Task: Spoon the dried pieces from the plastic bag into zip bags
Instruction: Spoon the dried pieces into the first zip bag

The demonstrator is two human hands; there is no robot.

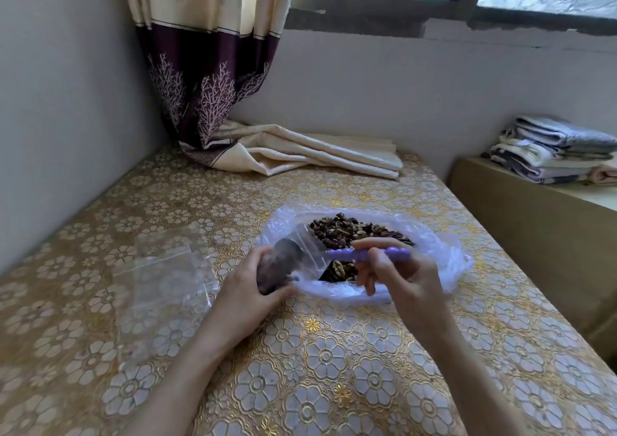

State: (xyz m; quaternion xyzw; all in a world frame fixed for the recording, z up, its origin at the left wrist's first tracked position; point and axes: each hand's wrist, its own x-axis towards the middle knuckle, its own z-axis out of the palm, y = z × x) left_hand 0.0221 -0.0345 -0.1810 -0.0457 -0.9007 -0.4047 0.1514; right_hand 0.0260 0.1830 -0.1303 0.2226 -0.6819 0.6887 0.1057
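Observation:
An open plastic bag (pixel 444 255) lies on the table with a heap of dark dried pieces (pixel 350 230) inside. My left hand (pixel 247 285) grips a small clear zip bag (pixel 283 262) that holds some dark pieces, its mouth tilted toward the big bag. My right hand (pixel 397 272) pinches the handle of a purple spoon (pixel 367 254). The spoon's bowl end reaches into the zip bag's mouth and is hidden behind the plastic.
Several empty clear zip bags (pixel 167 265) lie flat on the floral gold tablecloth (pixel 317 352) to the left. A curtain (pixel 213 101) drapes onto the table's far side. Folded cloths (pixel 554 148) sit on a ledge at right. A wall runs along the left edge.

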